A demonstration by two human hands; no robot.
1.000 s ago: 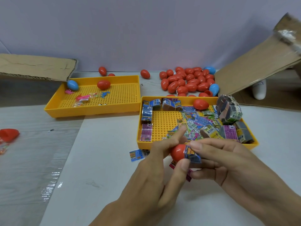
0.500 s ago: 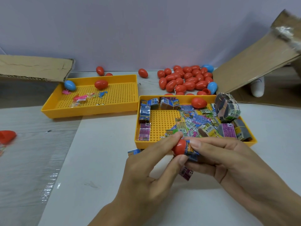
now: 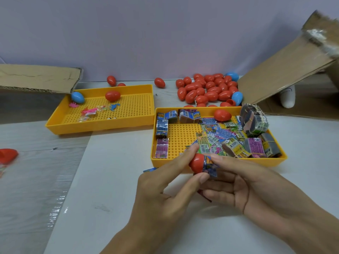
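My left hand [image 3: 161, 195] pinches a red egg half [image 3: 197, 163] between forefinger and thumb, just in front of the near yellow tray [image 3: 183, 164]. My right hand [image 3: 256, 186] meets it from the right and pinches a small folded printed paper [image 3: 211, 166] that sticks out of the egg half. That tray holds several printed paper slips [image 3: 216, 138], banded bundles [image 3: 254, 121] and one whole red egg [image 3: 222, 115].
A second yellow tray [image 3: 102, 125] at the left holds small plastic toys [image 3: 88, 112], a blue egg [image 3: 78, 97] and a red egg [image 3: 112, 95]. A pile of red eggs [image 3: 207, 90] lies behind. Cardboard flaps [image 3: 286, 74] stand right and left. A red egg half [image 3: 7, 155] lies far left.
Both hands have kept the egg half and paper together and shifted slightly forward toward the near tray's front wall. The paper sits a little deeper against the egg half.
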